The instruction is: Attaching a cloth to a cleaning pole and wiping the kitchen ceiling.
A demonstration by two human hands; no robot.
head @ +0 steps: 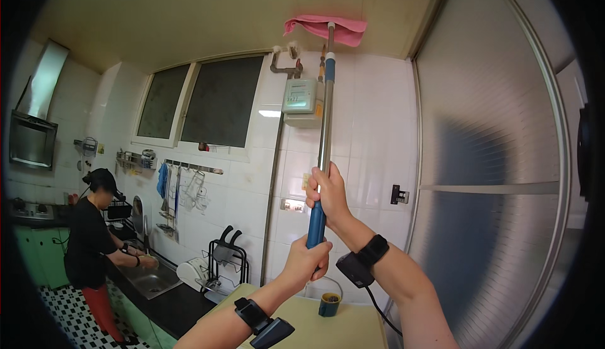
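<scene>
A long telescopic pole (327, 112) of metal with blue sections rises from my two hands to the ceiling. My left hand (305, 261) is closed round the blue grip at its lower end. Higher up, my right hand (329, 190) grips the pole where the metal meets the blue grip. A pink cloth (338, 27) covers the head at the pole's top and lies against the ceiling (212, 13). Both wrists wear black straps with small devices.
Close to the pole, a gas meter (300, 96) and pipes hang on the tiled wall. A frosted sliding door (472, 160) stands at right. Below are a yellowish tabletop (283, 320) and a cup (330, 304). At left, a person (90, 235) works at a sink (153, 280).
</scene>
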